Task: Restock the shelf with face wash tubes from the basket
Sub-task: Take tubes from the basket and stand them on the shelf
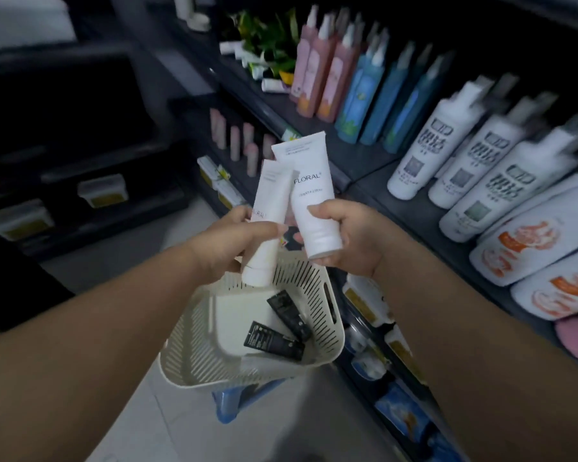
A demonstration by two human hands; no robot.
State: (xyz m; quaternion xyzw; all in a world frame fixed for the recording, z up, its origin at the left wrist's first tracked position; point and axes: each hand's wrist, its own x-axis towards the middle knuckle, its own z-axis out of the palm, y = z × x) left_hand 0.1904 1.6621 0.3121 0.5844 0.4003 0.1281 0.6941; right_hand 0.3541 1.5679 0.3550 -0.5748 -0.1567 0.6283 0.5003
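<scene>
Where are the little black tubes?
In the head view, low in the middle: the black tubes lie inside the cream basket, below the left hand and right hand.

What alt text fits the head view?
The left hand holds a narrow white tube and the right hand a wider FLORAL tube, caps down, above a cream basket holding two black tubes. A dark shelf of bottles runs along the right.

Pink spray bottles [317,71] stand upright in rows, with blue spray bottles [361,95] just beside them to the right. Further right stand white bottles with dark print [481,151], then white pouches with orange print [528,245] lying tilted. Green foliage [267,41] sits behind, blurred. Small pink containers [234,138] stand lower down. A blue stool [244,395] rests on the pale tiled floor [167,428].
</scene>
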